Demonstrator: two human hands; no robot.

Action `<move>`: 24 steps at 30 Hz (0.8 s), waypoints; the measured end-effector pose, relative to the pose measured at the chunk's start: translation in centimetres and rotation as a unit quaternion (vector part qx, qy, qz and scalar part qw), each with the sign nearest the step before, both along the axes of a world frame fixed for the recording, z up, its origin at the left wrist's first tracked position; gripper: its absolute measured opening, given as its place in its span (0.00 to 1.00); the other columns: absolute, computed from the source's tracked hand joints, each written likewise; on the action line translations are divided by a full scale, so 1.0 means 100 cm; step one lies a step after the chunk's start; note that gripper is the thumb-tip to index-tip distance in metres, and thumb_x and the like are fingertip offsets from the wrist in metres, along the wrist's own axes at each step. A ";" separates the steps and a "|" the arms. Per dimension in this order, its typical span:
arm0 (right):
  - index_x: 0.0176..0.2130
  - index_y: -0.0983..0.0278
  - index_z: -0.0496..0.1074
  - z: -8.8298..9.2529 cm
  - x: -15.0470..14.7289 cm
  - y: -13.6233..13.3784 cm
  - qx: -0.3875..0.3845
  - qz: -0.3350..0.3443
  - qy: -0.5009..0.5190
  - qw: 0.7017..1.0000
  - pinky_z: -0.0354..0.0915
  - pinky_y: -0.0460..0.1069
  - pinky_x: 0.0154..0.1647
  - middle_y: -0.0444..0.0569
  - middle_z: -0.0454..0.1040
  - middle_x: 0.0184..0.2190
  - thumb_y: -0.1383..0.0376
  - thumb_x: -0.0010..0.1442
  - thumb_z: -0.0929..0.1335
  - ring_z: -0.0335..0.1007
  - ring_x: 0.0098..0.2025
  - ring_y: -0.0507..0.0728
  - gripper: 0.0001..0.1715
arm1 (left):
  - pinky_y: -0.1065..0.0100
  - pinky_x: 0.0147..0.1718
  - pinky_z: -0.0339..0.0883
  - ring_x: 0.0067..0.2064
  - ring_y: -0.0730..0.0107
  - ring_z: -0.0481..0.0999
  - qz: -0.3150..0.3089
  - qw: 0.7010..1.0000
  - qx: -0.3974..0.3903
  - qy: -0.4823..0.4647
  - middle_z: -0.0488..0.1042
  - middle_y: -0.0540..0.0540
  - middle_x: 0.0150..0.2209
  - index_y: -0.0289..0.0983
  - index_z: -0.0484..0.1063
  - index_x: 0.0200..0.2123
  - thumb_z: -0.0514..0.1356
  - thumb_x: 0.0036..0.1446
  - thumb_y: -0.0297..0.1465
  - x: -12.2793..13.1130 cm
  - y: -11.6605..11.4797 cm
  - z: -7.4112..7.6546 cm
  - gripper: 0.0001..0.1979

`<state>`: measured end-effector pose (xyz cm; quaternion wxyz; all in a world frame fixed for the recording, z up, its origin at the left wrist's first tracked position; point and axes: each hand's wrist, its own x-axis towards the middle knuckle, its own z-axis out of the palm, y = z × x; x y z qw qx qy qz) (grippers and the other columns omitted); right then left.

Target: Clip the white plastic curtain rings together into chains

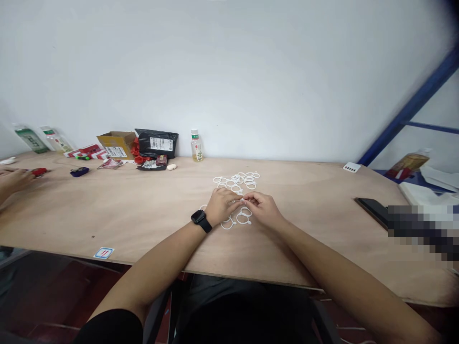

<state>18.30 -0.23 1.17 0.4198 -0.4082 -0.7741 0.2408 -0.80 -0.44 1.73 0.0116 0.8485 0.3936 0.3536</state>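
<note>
My left hand (222, 205), with a black watch on its wrist, and my right hand (263, 208) meet at the middle of the wooden table (107, 210). Both pinch a small white ring (241, 200) between their fingertips. Beneath and in front of them lie a few joined white rings (244, 219). Just beyond the hands sits a loose pile of several white rings (238, 180).
At the far left another person's hand (14, 179) rests near a red object (39, 171). A cardboard box (116, 143), a black parcel (156, 142), bottles (195, 145) and small items line the back. A dark phone (371, 208) lies at right beside a blue frame (412, 107).
</note>
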 end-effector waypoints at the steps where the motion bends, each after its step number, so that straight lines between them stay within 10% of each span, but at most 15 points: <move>1: 0.38 0.62 0.75 -0.001 0.000 0.000 0.000 0.009 0.007 1.000 0.67 0.48 0.33 0.47 0.79 0.33 0.60 0.60 0.67 0.73 0.32 0.54 0.10 | 0.61 0.45 0.60 0.39 0.68 0.75 -0.003 1.000 0.007 -0.005 0.80 0.48 0.37 0.42 0.79 0.38 0.59 0.62 0.40 0.000 0.000 0.001 0.11; 15: 0.40 0.64 0.73 -0.010 0.003 0.012 -0.103 0.084 0.078 0.988 0.64 0.46 0.28 0.47 0.77 0.31 0.54 0.60 0.67 0.70 0.28 0.52 0.16 | 0.61 0.46 0.57 0.40 0.66 0.73 -0.003 1.000 -0.022 0.013 0.79 0.48 0.33 0.39 0.76 0.33 0.59 0.61 0.38 -0.008 -0.002 0.010 0.10; 24: 0.51 0.60 0.72 -0.021 0.020 0.039 0.039 -0.003 -0.202 0.979 0.64 0.52 0.50 0.52 0.73 0.49 0.64 0.64 0.62 0.69 0.50 0.59 0.18 | 0.61 0.48 0.59 0.44 0.64 0.73 -0.091 0.989 -0.080 0.080 0.78 0.48 0.39 0.42 0.77 0.38 0.60 0.58 0.41 -0.005 -0.002 0.002 0.11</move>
